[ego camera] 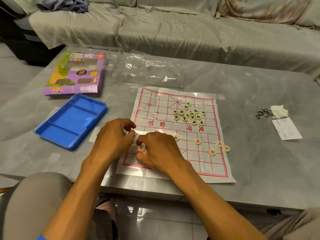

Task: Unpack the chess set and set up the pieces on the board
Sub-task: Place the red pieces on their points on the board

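A white paper board (174,129) with a red grid lies on the grey table. A heap of round white pieces with black characters (189,113) sits on its far half. Several red-lettered pieces (198,141) stand spread along the near half toward the right edge. My left hand (114,135) hovers at the board's left edge and pinches a small white piece at its fingertips. My right hand (157,149) is curled over a few red-lettered pieces (140,149) near the board's near left corner; how many it holds is hidden.
A blue divided tray (71,121) lies left of the board, with the purple game box (76,75) behind it. A clear plastic bag (152,70) lies beyond the board. A metal chain (262,113), crumpled tissue (279,111) and a paper slip (286,129) are at right. A covered sofa stands behind the table.
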{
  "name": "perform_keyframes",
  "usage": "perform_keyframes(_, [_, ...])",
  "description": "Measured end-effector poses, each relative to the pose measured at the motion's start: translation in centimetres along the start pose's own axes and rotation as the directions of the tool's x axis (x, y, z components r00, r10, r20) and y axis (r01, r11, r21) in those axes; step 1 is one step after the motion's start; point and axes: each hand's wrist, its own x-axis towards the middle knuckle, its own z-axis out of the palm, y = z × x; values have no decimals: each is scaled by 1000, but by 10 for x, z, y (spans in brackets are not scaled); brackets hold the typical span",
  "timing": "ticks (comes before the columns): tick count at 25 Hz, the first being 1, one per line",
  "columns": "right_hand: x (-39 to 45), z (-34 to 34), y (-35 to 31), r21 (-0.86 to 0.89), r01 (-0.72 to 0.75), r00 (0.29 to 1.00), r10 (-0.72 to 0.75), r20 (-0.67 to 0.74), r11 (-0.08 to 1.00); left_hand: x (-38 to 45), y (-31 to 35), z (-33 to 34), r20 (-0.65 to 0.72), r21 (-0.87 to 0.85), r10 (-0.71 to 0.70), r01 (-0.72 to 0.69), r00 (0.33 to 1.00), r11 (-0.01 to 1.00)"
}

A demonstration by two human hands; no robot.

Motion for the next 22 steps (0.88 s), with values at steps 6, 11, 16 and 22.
perform_keyframes(6, [-21, -14, 19, 59, -47, 995, 52, -88, 997, 0, 2, 4, 39, -1, 18, -18, 999, 1000])
perform_keyframes(11, [-88, -62, 136, 96, -426, 873, 437, -217, 900, -2, 10, 8, 68, -18, 57, -56, 996, 998])
perform_keyframes(16, [-108, -74, 177, 6, -504, 863, 504, 6, 863, -5, 17, 11, 37, -23, 49, -48, 998, 999])
perform_keyframes(22, [-108, -67, 178, 22, -489, 872, 489, 10, 872, -8, 18, 9, 4, -20, 63, -63, 998, 998])
